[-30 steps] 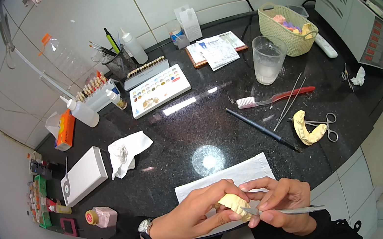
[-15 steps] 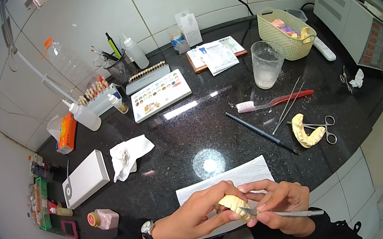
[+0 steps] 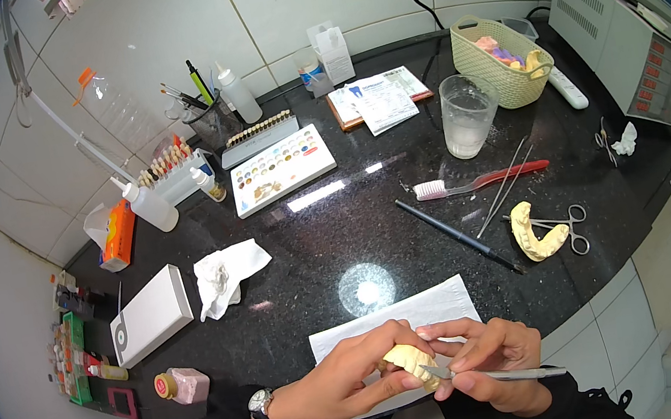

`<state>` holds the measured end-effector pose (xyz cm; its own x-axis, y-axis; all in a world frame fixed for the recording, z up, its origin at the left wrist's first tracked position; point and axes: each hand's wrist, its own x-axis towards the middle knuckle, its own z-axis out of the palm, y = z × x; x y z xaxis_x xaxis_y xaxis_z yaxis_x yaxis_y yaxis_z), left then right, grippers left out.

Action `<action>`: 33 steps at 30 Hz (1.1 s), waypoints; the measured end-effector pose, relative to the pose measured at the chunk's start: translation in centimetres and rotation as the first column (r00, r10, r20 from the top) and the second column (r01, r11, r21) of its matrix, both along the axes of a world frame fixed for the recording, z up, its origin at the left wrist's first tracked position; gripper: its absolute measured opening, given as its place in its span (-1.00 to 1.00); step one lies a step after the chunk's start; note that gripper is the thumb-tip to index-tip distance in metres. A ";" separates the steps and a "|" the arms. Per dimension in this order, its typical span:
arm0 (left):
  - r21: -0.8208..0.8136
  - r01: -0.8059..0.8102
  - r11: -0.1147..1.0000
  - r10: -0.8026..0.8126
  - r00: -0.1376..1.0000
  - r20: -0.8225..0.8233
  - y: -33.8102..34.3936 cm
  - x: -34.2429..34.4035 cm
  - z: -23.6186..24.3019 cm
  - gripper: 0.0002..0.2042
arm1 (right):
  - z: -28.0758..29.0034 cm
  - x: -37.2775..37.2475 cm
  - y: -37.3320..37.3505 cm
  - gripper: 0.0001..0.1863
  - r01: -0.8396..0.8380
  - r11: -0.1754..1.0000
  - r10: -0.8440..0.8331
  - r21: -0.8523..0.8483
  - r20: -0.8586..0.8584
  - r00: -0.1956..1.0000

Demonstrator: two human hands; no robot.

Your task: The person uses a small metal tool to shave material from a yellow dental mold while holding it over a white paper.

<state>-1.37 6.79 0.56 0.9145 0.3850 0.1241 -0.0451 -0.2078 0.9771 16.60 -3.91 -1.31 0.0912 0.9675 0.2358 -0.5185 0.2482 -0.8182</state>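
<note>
My left hand (image 3: 358, 372) grips a pale yellow dental cast (image 3: 410, 361) between thumb and fingers, over a white paper sheet (image 3: 430, 310) at the table's front edge. My right hand (image 3: 497, 359) is closed round a slim metal carving knife (image 3: 499, 376), held like a pen. The knife's pointed blade rests against the teeth of the cast, and its handle points to the right. Some right fingertips also touch or nearly touch the cast's far side. A second yellow dental cast (image 3: 539, 233), horseshoe-shaped, lies to the right beside metal locking forceps (image 3: 579, 230).
Right of centre lie a dark brush (image 3: 456, 232), a red toothbrush (image 3: 483, 179) and tweezers (image 3: 506, 187). Behind them stand a plastic cup (image 3: 470, 122) and a green basket (image 3: 512, 83). A paint palette (image 3: 282, 168), crumpled tissue (image 3: 224, 276), white box (image 3: 150, 317) and pink jar (image 3: 184, 386) sit leftward.
The view has shifted very slightly. Both hands, the cast and the knife keep nearly the same pose, with the blade still on the teeth.
</note>
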 end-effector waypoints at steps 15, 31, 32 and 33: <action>-0.078 -0.014 0.997 0.011 0.999 -0.030 -0.3 -0.2 -0.1 -0.78 | 0.0 0.4 -0.1 -0.87 -0.127 0.992 0.127 0.000 -0.055 0.990; -0.054 0.004 0.999 -0.007 0.999 -0.045 -0.1 -0.1 0.0 -0.78 | 0.1 0.2 -0.3 -0.86 -0.024 1.000 0.024 0.014 0.033 0.999; -0.042 -0.001 0.999 -0.001 0.999 -0.049 -0.2 -0.1 0.2 -0.78 | -0.1 0.2 -0.3 -0.86 -0.014 0.998 0.010 0.060 0.058 0.998; -0.031 -0.006 1.000 0.005 0.999 -0.053 -0.3 0.0 0.4 -0.78 | -0.3 0.2 -0.2 -0.86 -0.004 0.994 -0.005 0.105 0.083 0.997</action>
